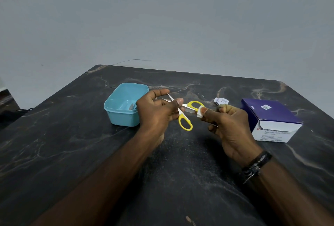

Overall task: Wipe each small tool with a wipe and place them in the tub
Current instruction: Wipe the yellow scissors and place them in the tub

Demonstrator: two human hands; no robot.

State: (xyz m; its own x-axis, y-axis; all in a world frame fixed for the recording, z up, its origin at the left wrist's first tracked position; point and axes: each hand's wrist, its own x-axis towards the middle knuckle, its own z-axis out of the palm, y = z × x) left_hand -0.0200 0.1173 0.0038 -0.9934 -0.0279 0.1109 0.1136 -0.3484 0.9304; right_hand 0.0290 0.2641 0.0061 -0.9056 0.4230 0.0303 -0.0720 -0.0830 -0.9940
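Dark marbled table (72,153) under everything, running out past both forearms. Purple-and-white box of alcohol swabs (271,119) flat on it, just right of the right hand, well clear of the left. Light blue tub (122,106) open-topped, just left of the left hand and partly hidden behind it; a grey metal piece (131,106) lying inside, too little visible to name. Left hand (159,115) raised above the table, thumb and curled fingers clamped on the scissors (182,111) near the pivot. Scissors held open in mid-air between the two hands: blades spread and pointing away beyond the left thumb, one yellow loop hanging toward the body, the other reaching toward the right hand. Right hand (229,128) opposite, thumb and forefinger pinched on a small white wipe (200,112) pressed against the nearer yellow loop; other fingers curled in. Dark braided wristband (256,164) on the right wrist. Torn white sachet wrapper (220,101) on the table just beyond the right hand's knuckles.
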